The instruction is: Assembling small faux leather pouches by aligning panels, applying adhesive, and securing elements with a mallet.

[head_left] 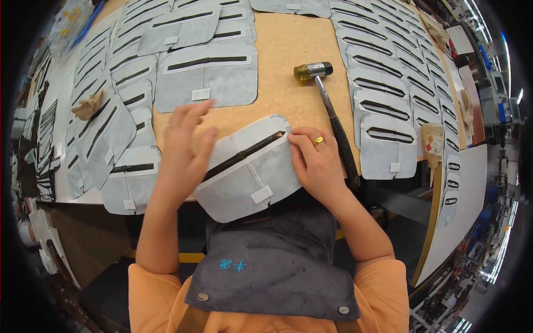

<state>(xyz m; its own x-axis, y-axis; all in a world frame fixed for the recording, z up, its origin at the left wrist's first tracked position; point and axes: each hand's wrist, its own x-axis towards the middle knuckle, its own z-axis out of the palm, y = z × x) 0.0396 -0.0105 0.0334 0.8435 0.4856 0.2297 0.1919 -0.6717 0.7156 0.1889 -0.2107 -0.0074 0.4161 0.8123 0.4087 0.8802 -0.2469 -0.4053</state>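
Tilted across the near edge of the table lies a grey fabric panel (236, 180) with rounded corners, a long dark zipper-like slot and a small white tab. The thumb and fingers of my right hand (316, 164) pinch its upper right corner; a yellow ring is on one finger. My left hand (189, 144) is lifted over the panel's left end, slightly blurred, its fingers spread and holding nothing. Beyond my right hand rests a mallet (327, 105) with a black grip, a metal shaft and a head with one yellow and one black face.
Overlapping rows of similar grey panels cover the left (130, 86) and right (383, 83) of the brown tabletop (277, 55). One panel (222, 83) lies just beyond my left hand. A beige packet (432, 141) sits at the right edge, and a crumpled tan piece (88, 105) at the left.
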